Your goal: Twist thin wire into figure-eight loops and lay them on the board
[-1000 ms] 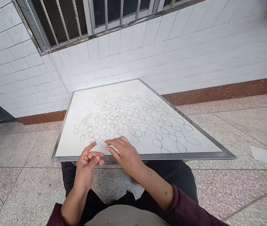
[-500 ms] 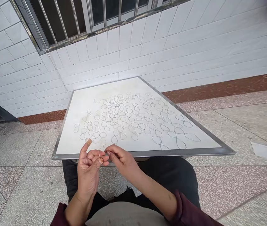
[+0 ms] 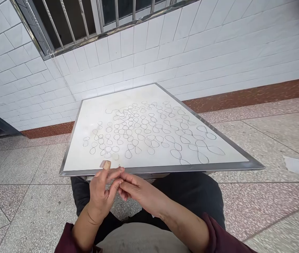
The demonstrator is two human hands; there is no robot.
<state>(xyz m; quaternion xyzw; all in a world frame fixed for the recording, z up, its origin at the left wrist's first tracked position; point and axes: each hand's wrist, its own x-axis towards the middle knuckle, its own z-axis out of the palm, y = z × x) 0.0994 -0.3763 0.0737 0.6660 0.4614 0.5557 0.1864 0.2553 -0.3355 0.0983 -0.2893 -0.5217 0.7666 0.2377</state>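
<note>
The loops [image 3: 144, 129] look very light to me, so I think I will hardly feel one in my fingers. They look like thin string or wire, and I can't tell which. They hold round shapes, so I guess they are a bit springy and easy to bend out of shape. A hard tug could spoil one, and a smooth one might slip. I think the best place to pinch is where the line crosses itself, with just the tips of a finger and thumb.

The loops lie flat on the white table [image 3: 94, 112], spread over its middle and right side. They are thin and dark, and some look very faint. Many look like a number eight. The ones near the right edge are big and long, and the ones on the left are small and round. At the far side some sit in a messy bunch.

My left hand [image 3: 100, 193] and right hand [image 3: 148, 196] meet at the near edge, with fingers bent and tips touching. I can't tell if either one pinches a loop, because the fingers hide it. A tiny dark bit [image 3: 119, 165] shows just past the tips.
</note>
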